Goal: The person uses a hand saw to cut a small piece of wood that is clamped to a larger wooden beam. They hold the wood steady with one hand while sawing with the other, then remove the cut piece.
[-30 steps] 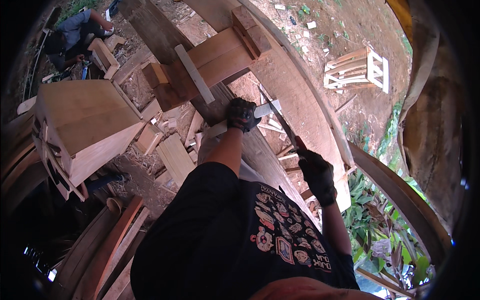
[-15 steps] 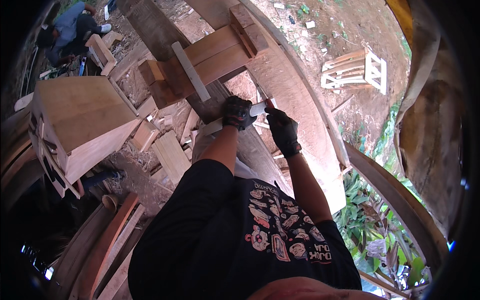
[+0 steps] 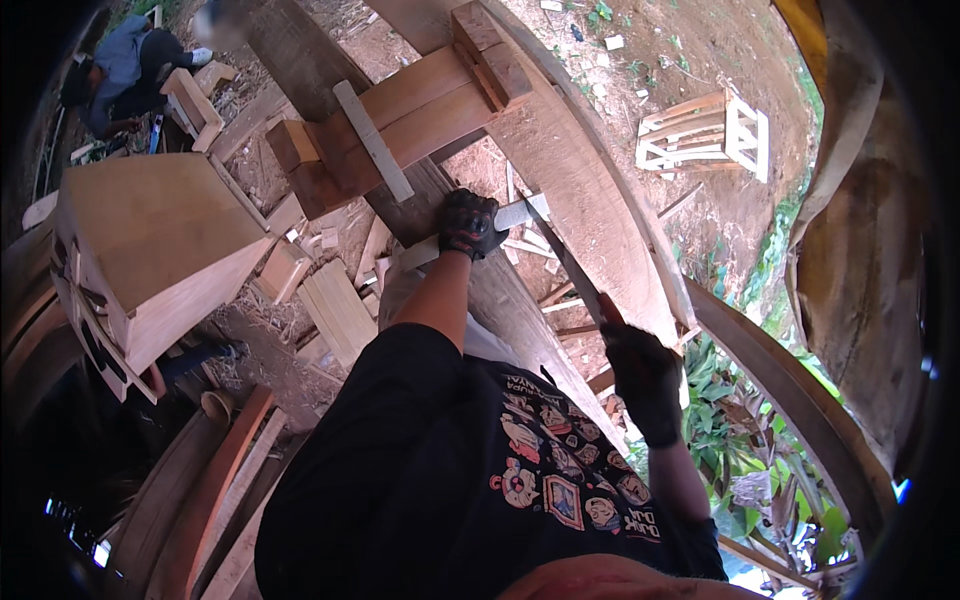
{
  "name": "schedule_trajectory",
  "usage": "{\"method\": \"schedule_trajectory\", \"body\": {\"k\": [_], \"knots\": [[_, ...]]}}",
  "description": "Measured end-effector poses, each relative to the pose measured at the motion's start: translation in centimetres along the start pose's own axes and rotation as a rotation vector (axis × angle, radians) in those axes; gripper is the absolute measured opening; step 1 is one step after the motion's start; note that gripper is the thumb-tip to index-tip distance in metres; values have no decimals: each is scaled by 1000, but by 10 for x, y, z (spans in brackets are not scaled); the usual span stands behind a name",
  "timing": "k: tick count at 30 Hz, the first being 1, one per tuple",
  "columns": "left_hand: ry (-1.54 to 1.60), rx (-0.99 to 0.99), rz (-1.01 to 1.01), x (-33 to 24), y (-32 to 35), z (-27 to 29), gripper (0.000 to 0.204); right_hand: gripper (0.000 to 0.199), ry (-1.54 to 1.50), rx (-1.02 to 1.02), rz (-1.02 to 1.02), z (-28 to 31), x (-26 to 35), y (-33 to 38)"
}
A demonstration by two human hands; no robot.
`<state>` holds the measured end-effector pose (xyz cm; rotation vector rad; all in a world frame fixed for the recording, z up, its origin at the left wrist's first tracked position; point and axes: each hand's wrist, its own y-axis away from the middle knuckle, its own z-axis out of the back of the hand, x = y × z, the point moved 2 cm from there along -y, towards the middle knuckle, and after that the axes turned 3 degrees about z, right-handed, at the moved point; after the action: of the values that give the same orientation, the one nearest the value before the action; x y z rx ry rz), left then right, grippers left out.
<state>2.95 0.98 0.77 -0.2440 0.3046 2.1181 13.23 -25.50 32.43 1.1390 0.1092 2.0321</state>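
Observation:
My left hand (image 3: 472, 224), in a black glove, is closed over a pale wooden strip (image 3: 522, 211) and holds it against a weathered plank (image 3: 505, 300). The strip's end sticks out past the plank, to the right of my fist. My right hand (image 3: 645, 385), also gloved in black, is wrapped round the handle of a handsaw. The dark saw blade (image 3: 570, 262) slants up and left from it, its far end at the strip's protruding end. Beyond my left hand, a reddish-brown wooden assembly (image 3: 425, 105) lies across the planks, with another pale strip (image 3: 373, 140) on top.
A large box-like wooden cabinet (image 3: 155, 230) stands at left. Wood offcuts (image 3: 335, 305) litter the ground beside it. A broad curved board (image 3: 590, 180) runs along the right. Farther off are a slatted frame (image 3: 705, 137) and a crouching person (image 3: 130, 75) at upper left.
My right hand has drawn back toward me and to the right with the saw, so more of the blade shows. My left hand stays on the strip.

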Motion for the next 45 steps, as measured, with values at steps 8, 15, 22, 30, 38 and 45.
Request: {"method": "schedule_trajectory", "body": {"k": [8, 15, 22, 30, 38, 45], "knots": [[-3, 14, 8, -5, -10, 10, 34, 26, 55, -80, 225, -150, -49, -211], [-10, 54, 17, -2, -5, -8, 38, 24, -67, -83, 126, -66, -27, -83], [-48, 166, 32, -3, -3, -15, 43, 17, 91, -31, 51, 4, 5, 19], [-35, 120, -5, -9, -3, 3, 46, 23, -75, -67, 159, -143, -62, -178], [-102, 148, 34, -9, -8, -6, 42, 23, -72, -108, 169, -70, -28, -75], [-44, 140, 0, -4, -2, -14, 45, 24, 77, -47, 78, 12, 1, 50]]}}
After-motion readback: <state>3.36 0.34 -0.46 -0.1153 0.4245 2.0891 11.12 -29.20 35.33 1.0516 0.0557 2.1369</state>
